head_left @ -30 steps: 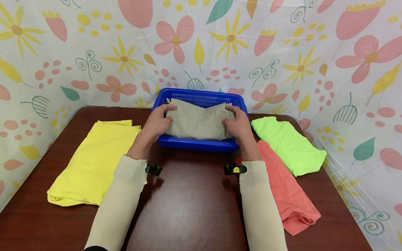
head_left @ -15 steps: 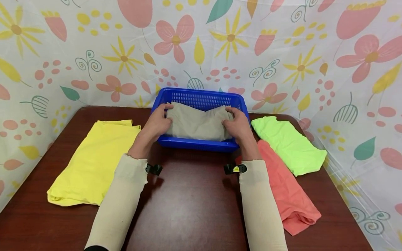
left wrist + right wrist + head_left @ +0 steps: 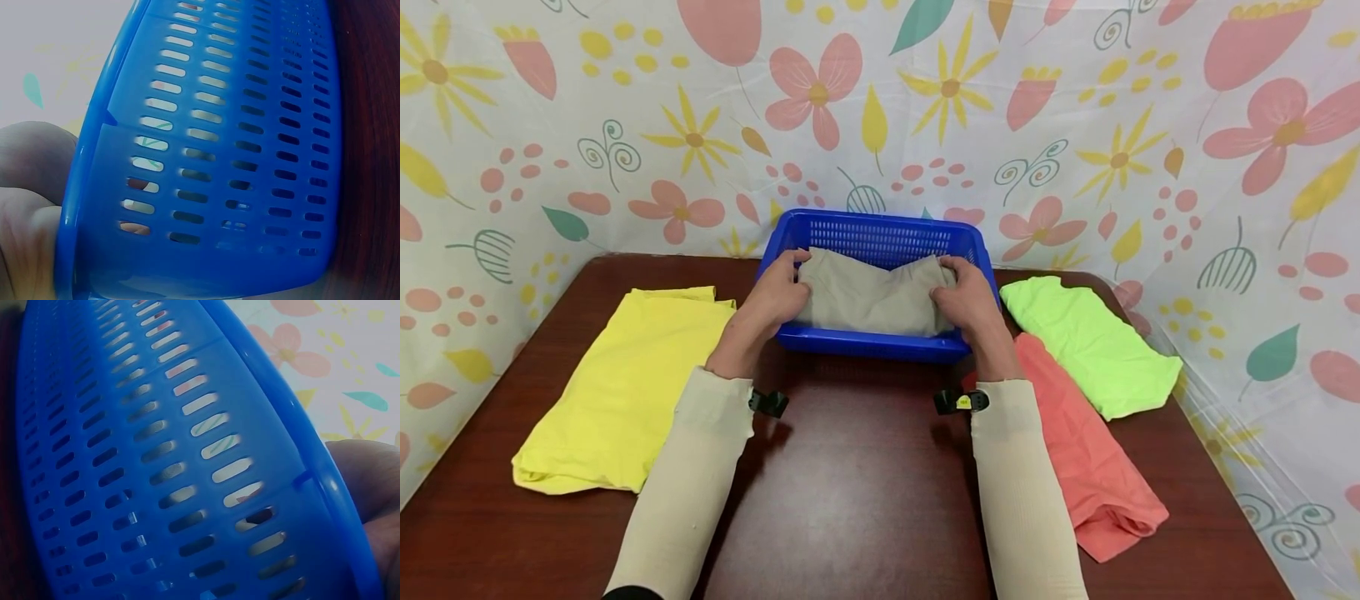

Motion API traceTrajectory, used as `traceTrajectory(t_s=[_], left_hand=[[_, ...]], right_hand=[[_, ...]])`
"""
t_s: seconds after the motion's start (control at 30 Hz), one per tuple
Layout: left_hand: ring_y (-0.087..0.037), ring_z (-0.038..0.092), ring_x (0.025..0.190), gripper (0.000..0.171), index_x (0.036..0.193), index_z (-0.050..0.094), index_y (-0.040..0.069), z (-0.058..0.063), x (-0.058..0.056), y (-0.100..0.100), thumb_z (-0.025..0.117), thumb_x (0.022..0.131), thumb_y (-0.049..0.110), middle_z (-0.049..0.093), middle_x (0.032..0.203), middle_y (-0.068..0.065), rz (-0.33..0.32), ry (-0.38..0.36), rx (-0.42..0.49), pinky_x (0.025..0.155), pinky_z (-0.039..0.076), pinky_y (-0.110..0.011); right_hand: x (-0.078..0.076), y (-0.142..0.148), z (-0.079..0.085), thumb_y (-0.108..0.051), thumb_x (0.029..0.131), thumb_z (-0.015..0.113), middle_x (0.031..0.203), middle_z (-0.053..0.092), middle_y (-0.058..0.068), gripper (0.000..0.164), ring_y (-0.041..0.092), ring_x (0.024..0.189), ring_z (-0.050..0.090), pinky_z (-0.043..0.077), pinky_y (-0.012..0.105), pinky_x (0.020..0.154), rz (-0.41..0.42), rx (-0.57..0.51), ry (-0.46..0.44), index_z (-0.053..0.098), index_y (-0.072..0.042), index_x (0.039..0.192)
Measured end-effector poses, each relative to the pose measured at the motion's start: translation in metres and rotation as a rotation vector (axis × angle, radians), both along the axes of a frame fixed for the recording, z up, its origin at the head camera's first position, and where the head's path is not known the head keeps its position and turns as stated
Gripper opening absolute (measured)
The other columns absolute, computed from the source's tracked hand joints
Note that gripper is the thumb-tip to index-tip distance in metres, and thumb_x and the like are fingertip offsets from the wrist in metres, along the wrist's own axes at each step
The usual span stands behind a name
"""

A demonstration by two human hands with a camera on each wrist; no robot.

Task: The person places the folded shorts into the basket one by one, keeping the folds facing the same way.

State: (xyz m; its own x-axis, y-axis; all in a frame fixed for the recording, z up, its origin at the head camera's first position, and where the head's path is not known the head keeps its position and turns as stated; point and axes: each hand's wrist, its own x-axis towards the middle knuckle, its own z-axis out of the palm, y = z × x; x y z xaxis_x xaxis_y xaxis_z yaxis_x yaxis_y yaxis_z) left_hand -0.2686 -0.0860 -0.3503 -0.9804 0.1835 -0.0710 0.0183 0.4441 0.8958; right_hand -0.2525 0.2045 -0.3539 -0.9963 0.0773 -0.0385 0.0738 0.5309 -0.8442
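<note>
Grey cloth [image 3: 876, 296] in a blue basket [image 3: 880, 343]
The left hand [image 3: 778, 283] and right hand [image 3: 966, 292] each have their grip clamped on one end; a yellow cloth [image 3: 625, 392] lies leftward on the counter [image 3: 850, 500].

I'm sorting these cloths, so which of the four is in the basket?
The grey cloth, held by the left hand and right hand, is inside the blue basket; the yellow cloth, coral cloth and green cloth lie on the table.
</note>
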Motion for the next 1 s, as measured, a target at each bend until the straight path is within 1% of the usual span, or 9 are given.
traceTrajectory(t_s=[0.07, 0.13, 0.3, 0.4, 0.6, 0.73, 0.83, 0.9, 1.0], left_hand=[[-0.032, 0.049, 0.127, 0.060, 0.161, 0.035, 0.001, -0.0003, -0.0004, 0.0002, 0.043, 0.102, -0.005, 0.049, 0.152, -0.023, -0.003, 0.005, 0.000, 0.101, 0.044, -0.041], [-0.032, 0.048, 0.125, 0.060, 0.161, 0.035, 0.000, -0.0006, -0.0009, 0.0002, 0.042, 0.102, -0.005, 0.050, 0.150, -0.023, -0.006, 0.013, -0.003, 0.097, 0.043, -0.039], [-0.032, 0.048, 0.114, 0.059, 0.160, 0.037, 0.000, -0.0012, -0.0015, 0.0003, 0.042, 0.101, -0.006, 0.054, 0.134, -0.023, -0.009, 0.019, -0.019, 0.083, 0.041, -0.035], [-0.032, 0.048, 0.113, 0.060, 0.160, 0.037, 0.000, -0.0015, -0.0015, 0.0004, 0.042, 0.101, -0.006, 0.054, 0.133, -0.023, -0.014, 0.014, -0.028, 0.081, 0.039, -0.035], [-0.033, 0.046, 0.121, 0.060, 0.161, 0.037, -0.001, -0.0014, -0.0020, 0.0005, 0.042, 0.101, -0.005, 0.051, 0.145, -0.023, -0.022, 0.006, -0.039, 0.089, 0.039, -0.036], [-0.034, 0.045, 0.123, 0.060, 0.161, 0.037, 0.000, -0.0010, -0.0015, 0.0007, 0.042, 0.101, -0.004, 0.050, 0.146, -0.022, -0.021, -0.001, -0.051, 0.090, 0.039, -0.037], [-0.033, 0.045, 0.121, 0.059, 0.161, 0.037, 0.000, -0.0009, -0.0011, 0.0007, 0.042, 0.102, -0.003, 0.050, 0.145, -0.021, -0.023, -0.002, -0.061, 0.086, 0.038, -0.036], [-0.033, 0.045, 0.116, 0.058, 0.161, 0.036, 0.000, -0.0009, -0.0007, 0.0007, 0.043, 0.103, -0.001, 0.049, 0.147, -0.020, -0.026, -0.005, -0.063, 0.082, 0.037, -0.035], [-0.033, 0.044, 0.113, 0.057, 0.162, 0.036, 0.000, -0.0013, -0.0003, 0.0005, 0.043, 0.105, 0.002, 0.044, 0.156, -0.019, -0.037, -0.011, -0.073, 0.079, 0.036, -0.035]], right_hand=[[-0.0004, 0.0001, 0.0001, -0.002, 0.098, 0.057, 0.161, 0.043, 0.021, 0.067, 0.037, 0.132, 0.049, 0.049, 0.054, 0.109, 0.005, 0.000, -0.009, 0.039, -0.004, 0.162], [-0.0007, 0.0002, 0.0003, -0.002, 0.098, 0.056, 0.161, 0.043, 0.021, 0.067, 0.037, 0.132, 0.049, 0.049, 0.053, 0.109, 0.011, -0.005, -0.018, 0.038, -0.004, 0.162], [-0.0007, 0.0003, 0.0001, 0.000, 0.098, 0.054, 0.163, 0.042, 0.022, 0.068, 0.036, 0.135, 0.049, 0.048, 0.052, 0.110, 0.019, -0.018, -0.040, 0.036, -0.003, 0.163], [-0.0002, 0.0003, -0.0004, 0.000, 0.098, 0.054, 0.164, 0.040, 0.022, 0.069, 0.036, 0.136, 0.048, 0.048, 0.052, 0.111, 0.015, -0.027, -0.056, 0.034, -0.004, 0.164], [0.0001, 0.0005, -0.0013, 0.001, 0.097, 0.053, 0.164, 0.039, 0.023, 0.072, 0.038, 0.139, 0.047, 0.046, 0.054, 0.113, 0.007, -0.052, -0.081, 0.029, -0.003, 0.165], [-0.0006, 0.0009, -0.0008, -0.001, 0.099, 0.053, 0.168, 0.034, 0.022, 0.072, 0.038, 0.147, 0.041, 0.041, 0.055, 0.119, 0.003, -0.045, -0.101, 0.028, -0.003, 0.166], [-0.0015, 0.0012, -0.0006, -0.001, 0.099, 0.054, 0.169, 0.031, 0.023, 0.073, 0.039, 0.150, 0.037, 0.036, 0.056, 0.122, 0.001, -0.043, -0.113, 0.027, -0.003, 0.166], [-0.0021, 0.0012, -0.0007, -0.001, 0.098, 0.054, 0.169, 0.031, 0.023, 0.073, 0.040, 0.151, 0.036, 0.035, 0.057, 0.123, 0.000, -0.045, -0.121, 0.027, -0.002, 0.166], [-0.0025, 0.0012, -0.0009, -0.001, 0.099, 0.055, 0.169, 0.031, 0.023, 0.073, 0.040, 0.151, 0.036, 0.033, 0.058, 0.123, -0.003, -0.046, -0.129, 0.027, -0.002, 0.166]])
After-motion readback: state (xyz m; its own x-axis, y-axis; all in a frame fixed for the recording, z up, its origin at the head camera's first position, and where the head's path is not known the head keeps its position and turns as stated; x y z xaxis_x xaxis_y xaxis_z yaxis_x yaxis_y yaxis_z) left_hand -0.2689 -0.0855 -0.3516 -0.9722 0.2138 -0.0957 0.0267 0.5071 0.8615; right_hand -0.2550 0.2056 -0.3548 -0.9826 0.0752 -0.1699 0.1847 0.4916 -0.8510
